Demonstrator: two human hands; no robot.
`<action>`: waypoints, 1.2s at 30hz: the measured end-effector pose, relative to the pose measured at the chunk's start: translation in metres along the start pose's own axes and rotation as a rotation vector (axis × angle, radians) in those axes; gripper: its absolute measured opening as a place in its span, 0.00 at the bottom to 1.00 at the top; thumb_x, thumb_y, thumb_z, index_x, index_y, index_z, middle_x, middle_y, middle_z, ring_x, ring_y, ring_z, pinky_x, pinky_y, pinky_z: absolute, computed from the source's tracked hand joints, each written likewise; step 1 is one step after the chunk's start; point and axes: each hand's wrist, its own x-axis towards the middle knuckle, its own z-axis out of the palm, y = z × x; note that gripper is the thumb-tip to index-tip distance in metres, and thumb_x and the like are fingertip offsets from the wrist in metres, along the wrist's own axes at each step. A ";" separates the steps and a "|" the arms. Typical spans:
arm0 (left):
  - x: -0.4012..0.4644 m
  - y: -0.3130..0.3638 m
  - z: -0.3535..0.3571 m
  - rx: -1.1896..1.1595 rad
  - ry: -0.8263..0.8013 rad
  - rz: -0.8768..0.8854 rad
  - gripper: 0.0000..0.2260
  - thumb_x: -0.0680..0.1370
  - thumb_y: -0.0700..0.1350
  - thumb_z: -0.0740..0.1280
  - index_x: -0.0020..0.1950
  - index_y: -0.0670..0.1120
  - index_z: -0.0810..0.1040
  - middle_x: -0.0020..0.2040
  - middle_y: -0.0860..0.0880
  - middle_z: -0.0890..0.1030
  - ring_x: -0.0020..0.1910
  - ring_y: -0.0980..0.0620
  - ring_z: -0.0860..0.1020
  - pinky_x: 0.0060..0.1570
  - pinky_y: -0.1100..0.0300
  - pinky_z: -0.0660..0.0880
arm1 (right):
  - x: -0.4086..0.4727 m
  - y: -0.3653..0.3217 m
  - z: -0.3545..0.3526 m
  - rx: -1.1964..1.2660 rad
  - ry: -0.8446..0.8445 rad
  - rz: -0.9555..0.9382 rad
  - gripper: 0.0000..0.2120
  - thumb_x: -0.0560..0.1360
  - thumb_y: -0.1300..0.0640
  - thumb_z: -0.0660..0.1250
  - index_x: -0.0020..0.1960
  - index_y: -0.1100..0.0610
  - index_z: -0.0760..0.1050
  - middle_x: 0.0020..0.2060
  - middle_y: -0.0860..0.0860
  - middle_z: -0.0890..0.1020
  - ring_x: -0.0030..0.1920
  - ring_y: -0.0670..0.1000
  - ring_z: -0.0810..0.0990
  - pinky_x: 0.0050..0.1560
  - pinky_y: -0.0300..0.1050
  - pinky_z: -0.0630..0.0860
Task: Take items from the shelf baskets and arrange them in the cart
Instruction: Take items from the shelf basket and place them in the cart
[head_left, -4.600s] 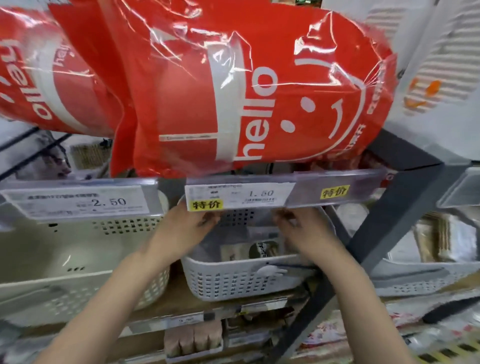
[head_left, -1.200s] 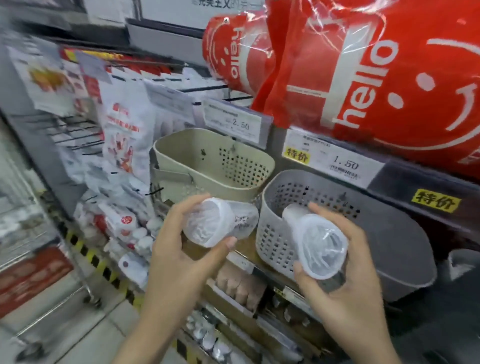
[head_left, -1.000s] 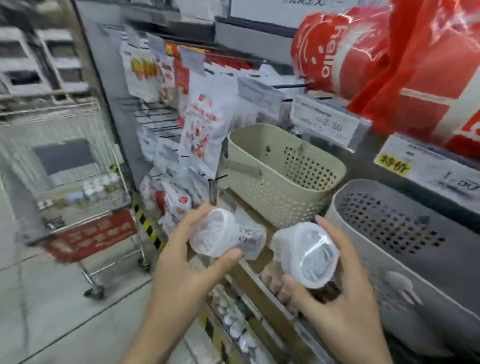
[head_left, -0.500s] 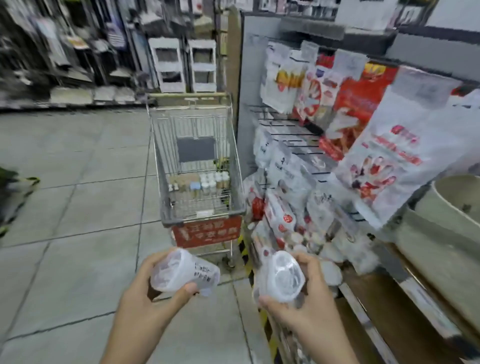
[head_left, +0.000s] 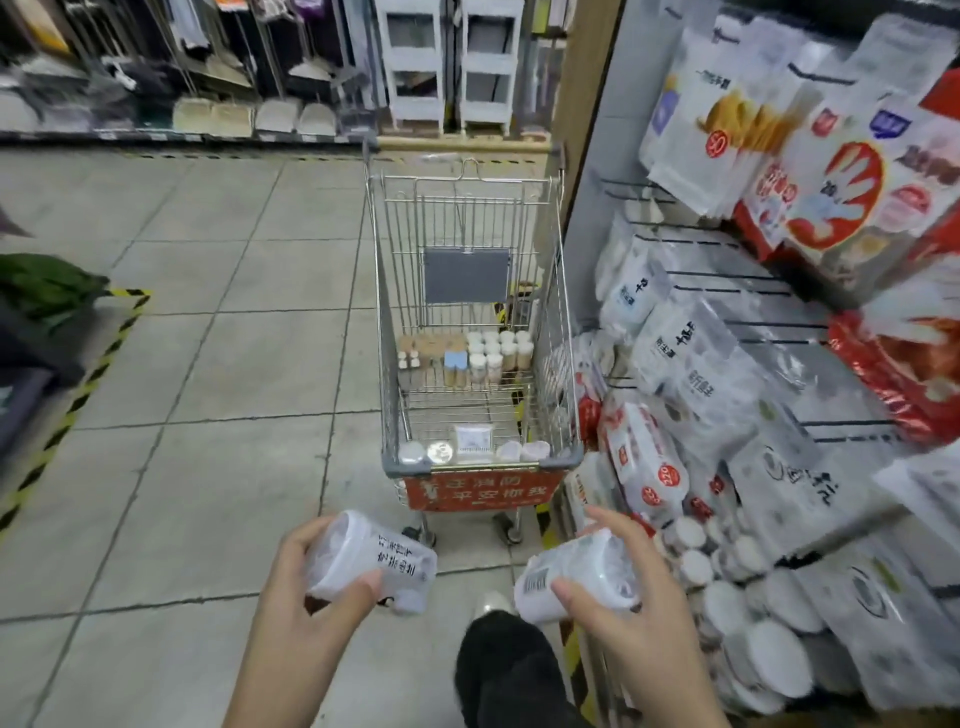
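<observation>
Carrying two clear plastic wrapped tubs toward a wire shopping cart (head_left: 470, 332) at centre frame, a person holds one in each hand. The left hand (head_left: 311, 597) curls round the tub with printed lettering (head_left: 371, 564) at lower centre; the right hand (head_left: 618, 597) grips the barcoded tub (head_left: 576, 574) beside it. Both are best set upright by the small jars (head_left: 485, 356) already standing in the cart. Half a second ago the cart stood farther off; the shelf baskets have dropped out of view.
</observation>
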 end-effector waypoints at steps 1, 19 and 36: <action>0.013 -0.001 0.007 0.012 -0.001 -0.012 0.19 0.71 0.36 0.74 0.54 0.55 0.74 0.50 0.50 0.80 0.49 0.54 0.79 0.41 0.70 0.75 | 0.017 0.002 0.001 0.007 0.000 0.009 0.29 0.57 0.37 0.72 0.57 0.33 0.71 0.54 0.32 0.76 0.55 0.33 0.74 0.51 0.30 0.71; 0.257 -0.020 0.160 0.209 -0.156 -0.209 0.11 0.76 0.45 0.67 0.52 0.58 0.69 0.52 0.55 0.76 0.43 0.63 0.78 0.39 0.69 0.71 | 0.308 0.082 0.001 -0.027 0.035 0.244 0.16 0.67 0.35 0.69 0.51 0.39 0.71 0.51 0.31 0.72 0.52 0.26 0.69 0.47 0.39 0.70; 0.418 -0.191 0.273 0.589 -0.316 -0.272 0.28 0.70 0.53 0.75 0.66 0.46 0.70 0.62 0.50 0.77 0.60 0.51 0.75 0.52 0.58 0.73 | 0.414 0.231 0.104 -0.505 0.085 0.358 0.22 0.74 0.44 0.68 0.62 0.49 0.65 0.57 0.44 0.70 0.53 0.44 0.70 0.47 0.39 0.68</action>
